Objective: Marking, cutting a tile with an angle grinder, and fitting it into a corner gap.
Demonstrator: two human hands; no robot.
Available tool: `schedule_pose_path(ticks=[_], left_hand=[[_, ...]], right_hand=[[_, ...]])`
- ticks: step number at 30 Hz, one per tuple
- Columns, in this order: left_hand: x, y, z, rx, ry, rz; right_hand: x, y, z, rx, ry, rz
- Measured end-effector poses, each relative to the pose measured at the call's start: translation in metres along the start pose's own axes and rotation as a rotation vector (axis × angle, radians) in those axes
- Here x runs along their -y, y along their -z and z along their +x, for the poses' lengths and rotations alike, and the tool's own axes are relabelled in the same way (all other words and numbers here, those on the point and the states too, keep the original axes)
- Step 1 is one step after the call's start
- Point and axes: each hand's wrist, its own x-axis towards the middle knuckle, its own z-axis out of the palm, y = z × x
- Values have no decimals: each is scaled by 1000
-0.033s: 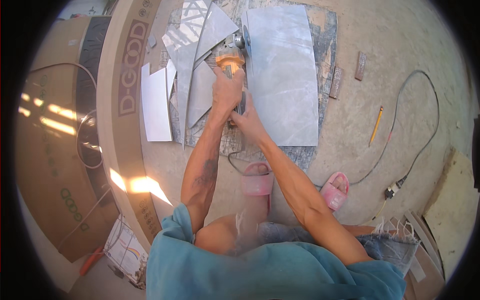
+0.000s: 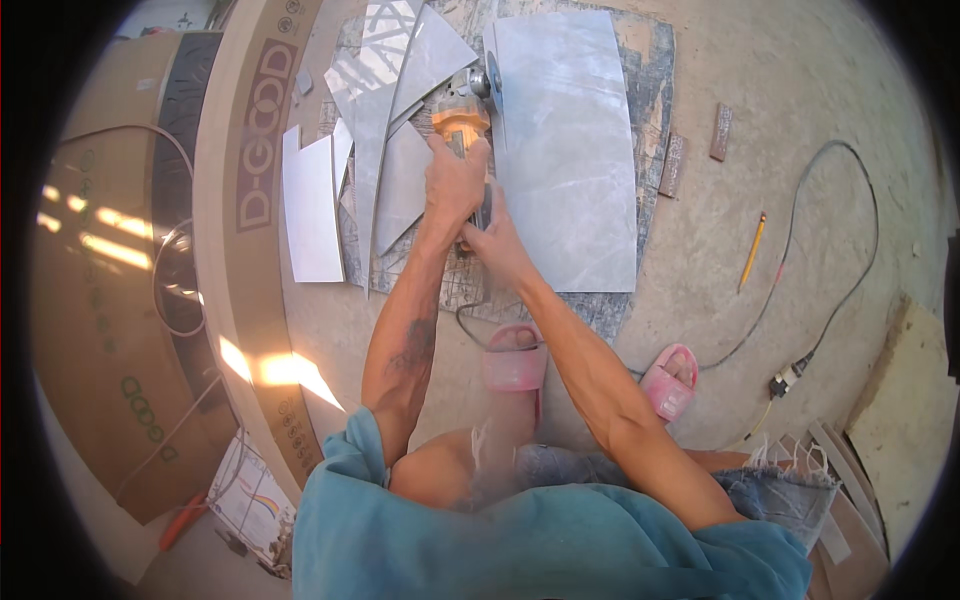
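Note:
Both my hands are wrapped round an orange angle grinder [image 2: 461,119]. My left hand [image 2: 456,180] grips the body just behind its head. Lower down, my right hand [image 2: 499,245] closes on the grinder's rear handle. The cutting disc [image 2: 493,80] stands upright at the left edge of a large grey tile [image 2: 570,150]; whether it touches the tile I cannot tell. A narrow strip lies along that edge beside the disc. To the left of the grinder, cut grey tile pieces [image 2: 402,180] overlap one another, with a white offcut [image 2: 312,210] next to them.
The tile rests on a worn, scuffed board [image 2: 650,80]. Long cardboard boxes [image 2: 235,300] line the left. Right of the board are two brown blocks [image 2: 721,132], a yellow pencil [image 2: 752,252] and a looping power cord [image 2: 877,215] with its plug connection [image 2: 788,378]. My feet wear pink slippers [image 2: 668,385].

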Motion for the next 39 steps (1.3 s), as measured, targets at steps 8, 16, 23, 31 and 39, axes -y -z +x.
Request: schedule_pose_path(ticks=[8, 16, 23, 31, 39], left_hand=[[5, -4, -7, -18, -19, 16], [2, -2, -16, 26, -9, -33], [5, -2, -23, 12, -20, -21], [5, -2, -32, 13, 13, -22], [11, -3, -36, 11, -4, -12]], right_hand=[[-14, 5, -1, -12, -29, 51], [-14, 4, -8, -53, -14, -8], [-17, 2, -14, -55, -17, 10], [-15, 2, -22, -46, -2, 36], [-20, 2, -27, -39, -42, 34]])
